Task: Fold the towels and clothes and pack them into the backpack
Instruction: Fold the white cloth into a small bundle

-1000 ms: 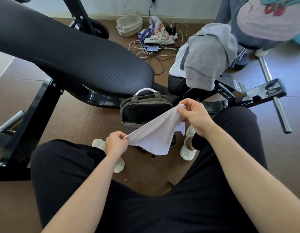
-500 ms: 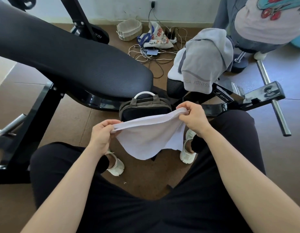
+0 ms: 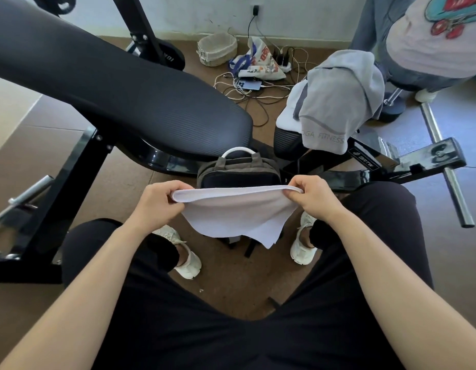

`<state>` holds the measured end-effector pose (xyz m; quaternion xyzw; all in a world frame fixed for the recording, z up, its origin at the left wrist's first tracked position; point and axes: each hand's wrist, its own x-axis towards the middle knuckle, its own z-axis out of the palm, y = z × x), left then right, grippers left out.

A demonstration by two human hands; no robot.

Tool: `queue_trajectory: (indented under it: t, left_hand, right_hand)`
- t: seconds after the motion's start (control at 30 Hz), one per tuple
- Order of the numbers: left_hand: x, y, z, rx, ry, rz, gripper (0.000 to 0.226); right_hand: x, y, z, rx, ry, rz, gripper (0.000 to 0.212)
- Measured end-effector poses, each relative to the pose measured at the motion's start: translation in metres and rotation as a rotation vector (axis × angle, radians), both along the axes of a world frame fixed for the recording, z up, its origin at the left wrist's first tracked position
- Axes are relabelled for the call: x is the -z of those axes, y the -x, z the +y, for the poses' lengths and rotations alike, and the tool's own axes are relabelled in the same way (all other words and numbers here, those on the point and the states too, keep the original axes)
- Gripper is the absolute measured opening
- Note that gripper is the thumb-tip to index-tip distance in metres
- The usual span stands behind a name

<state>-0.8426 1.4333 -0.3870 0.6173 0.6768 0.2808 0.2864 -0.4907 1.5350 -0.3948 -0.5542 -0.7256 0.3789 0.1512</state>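
So the white towel (image 3: 236,217) is held up right in front of the backpack (image 3: 238,166), on the near side of it, pulled fairly straight along its top edge. Left grip (image 3: 158,206) is pinching the left end of that edge, thumb and fingers curled over it, and right grip (image 3: 315,200) is pinching the right end the same way. The rest of the towel hangs loose with 1 corner pointing at the floor. The backpack sits on the floor, tucked against the black bench (image 3: 124,97). Up and right of the backpack a grey towel (image 3: 338,102) is draped over a smaller pad, and 2 white shoes (image 3: 187,260) sit below the backpack, 1 each side.
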Motion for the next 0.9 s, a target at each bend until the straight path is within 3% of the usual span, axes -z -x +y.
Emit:
queue_trajectory:
  t: [0.2, 0.33, 0.47, 0.53, 0.63, 0.8, 0.9]
  left_hand:
    - [-0.018, 0.018, 0.035, -0.198, 0.031, -0.045, 0.026]
    - [-0.045, 0.003, 0.094, -0.28, -0.15, 0.039, 0.022]
    - [-0.041, -0.025, 0.135, -0.16, -0.176, -0.187, 0.055]
    - [-0.023, -0.044, 0.129, -0.094, -0.117, -0.266, 0.057]
    - [0.015, -0.062, 0.1, -0.058, 0.006, -0.18, 0.044]
    - [0.067, -0.097, 0.036, -0.035, 0.232, -0.112, 0.023]
    - [0.074, -0.131, 0.026, 0.032, 0.122, 0.012, 0.042]
  right_hand:
    - [0.0, 0.006, -0.003, -0.103, 0.125, 0.076, 0.018]
    - [0.009, 0.016, 0.004, 0.127, 0.108, 0.269, 0.016]
    - [0.022, 0.018, 0.007, 0.418, 0.195, 0.433, 0.01]
    - [0.025, 0.016, 0.01, 0.483, 0.226, 0.438, 0.028]
    - [0.03, 0.015, 0.012, 0.453, 0.262, 0.492, 0.059]
    - [0.031, 0.02, 0.011, 0.436, 0.355, 0.507, 0.031]
    - [0.022, 0.02, 0.008, 0.44, 0.468, 0.644, 0.027]
